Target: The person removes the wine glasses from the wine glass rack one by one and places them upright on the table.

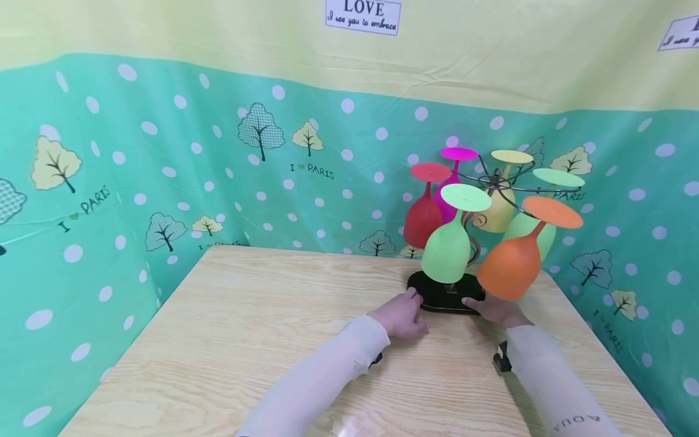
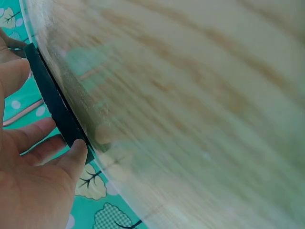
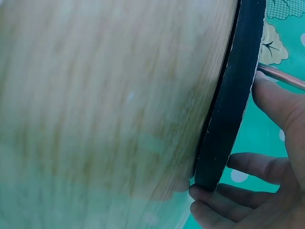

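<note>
A wine glass rack stands at the table's back right, with a black oval base (image 1: 445,297) and curled metal arms (image 1: 494,182). Upside down from it hang a red glass (image 1: 423,218), a magenta glass (image 1: 446,203), a yellow glass (image 1: 499,212), an orange glass (image 1: 509,264), a light green glass (image 1: 446,252) in front and another green glass (image 1: 548,240) behind. My left hand (image 1: 401,315) holds the base's left end, thumb above and fingers along its side. At the right end, my right hand (image 1: 497,311) grips it likewise, partly hidden beneath the orange glass.
The light wood table (image 1: 262,328) stretches left and forward of the rack. Polka-dot fabric (image 1: 327,200) with printed trees hangs closely behind the table and along both sides. Near the rack, the glasses jut out beyond its base.
</note>
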`<act>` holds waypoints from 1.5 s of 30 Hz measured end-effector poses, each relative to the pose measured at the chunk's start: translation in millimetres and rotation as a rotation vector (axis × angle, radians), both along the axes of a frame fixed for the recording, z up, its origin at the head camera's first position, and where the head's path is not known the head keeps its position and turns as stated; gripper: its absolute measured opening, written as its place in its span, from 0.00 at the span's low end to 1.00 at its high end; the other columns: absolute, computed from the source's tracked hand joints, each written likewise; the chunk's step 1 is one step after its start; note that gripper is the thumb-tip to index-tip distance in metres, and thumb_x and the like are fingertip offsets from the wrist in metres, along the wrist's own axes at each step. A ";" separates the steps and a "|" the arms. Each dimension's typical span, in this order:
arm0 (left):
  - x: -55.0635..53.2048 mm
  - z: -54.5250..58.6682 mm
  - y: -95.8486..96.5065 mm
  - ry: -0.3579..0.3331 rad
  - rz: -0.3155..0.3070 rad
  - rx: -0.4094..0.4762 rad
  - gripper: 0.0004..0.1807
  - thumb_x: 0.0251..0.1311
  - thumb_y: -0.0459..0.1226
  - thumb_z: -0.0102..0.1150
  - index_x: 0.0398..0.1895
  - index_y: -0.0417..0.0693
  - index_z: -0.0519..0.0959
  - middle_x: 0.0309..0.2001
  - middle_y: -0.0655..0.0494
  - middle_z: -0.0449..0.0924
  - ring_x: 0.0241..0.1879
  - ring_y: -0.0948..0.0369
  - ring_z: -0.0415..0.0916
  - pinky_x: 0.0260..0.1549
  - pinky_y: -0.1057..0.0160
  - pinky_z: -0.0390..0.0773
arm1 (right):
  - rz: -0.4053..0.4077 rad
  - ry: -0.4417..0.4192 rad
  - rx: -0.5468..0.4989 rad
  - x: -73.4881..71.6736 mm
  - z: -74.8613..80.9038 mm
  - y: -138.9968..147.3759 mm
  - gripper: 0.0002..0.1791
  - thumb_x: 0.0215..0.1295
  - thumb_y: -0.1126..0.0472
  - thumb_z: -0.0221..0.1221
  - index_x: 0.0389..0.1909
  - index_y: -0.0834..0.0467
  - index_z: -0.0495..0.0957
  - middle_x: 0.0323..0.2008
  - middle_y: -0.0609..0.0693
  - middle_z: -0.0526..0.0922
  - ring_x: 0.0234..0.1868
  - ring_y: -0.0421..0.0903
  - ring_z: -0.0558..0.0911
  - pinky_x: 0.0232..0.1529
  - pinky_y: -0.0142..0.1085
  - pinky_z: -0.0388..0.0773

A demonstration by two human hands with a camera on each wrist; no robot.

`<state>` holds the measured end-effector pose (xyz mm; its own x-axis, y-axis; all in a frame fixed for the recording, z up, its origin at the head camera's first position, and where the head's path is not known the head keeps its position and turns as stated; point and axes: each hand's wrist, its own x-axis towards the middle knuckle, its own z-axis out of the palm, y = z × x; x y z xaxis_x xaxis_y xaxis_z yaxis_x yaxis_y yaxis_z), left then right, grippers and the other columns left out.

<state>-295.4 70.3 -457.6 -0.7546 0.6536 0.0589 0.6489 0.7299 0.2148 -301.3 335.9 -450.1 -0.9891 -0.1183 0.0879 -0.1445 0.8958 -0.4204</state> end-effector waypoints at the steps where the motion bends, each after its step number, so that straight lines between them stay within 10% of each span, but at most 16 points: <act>1: 0.4 0.7 -0.8 0.000 -0.001 0.001 0.35 0.60 0.54 0.57 0.62 0.39 0.69 0.53 0.52 0.68 0.49 0.61 0.73 0.55 0.70 0.71 | -0.002 -0.004 0.001 0.2 0.5 -0.8 0.49 0.62 0.45 0.61 0.69 0.74 0.49 0.66 0.74 0.54 0.65 0.71 0.57 0.58 0.65 0.61; 45: 0.5 3.8 -32.6 -0.055 0.014 0.044 0.32 0.62 0.53 0.57 0.61 0.39 0.70 0.53 0.54 0.68 0.51 0.60 0.74 0.54 0.70 0.71 | -0.040 -0.006 -0.013 -1.2 1.0 -28.2 0.50 0.59 0.43 0.63 0.68 0.72 0.52 0.65 0.72 0.59 0.64 0.68 0.62 0.58 0.62 0.64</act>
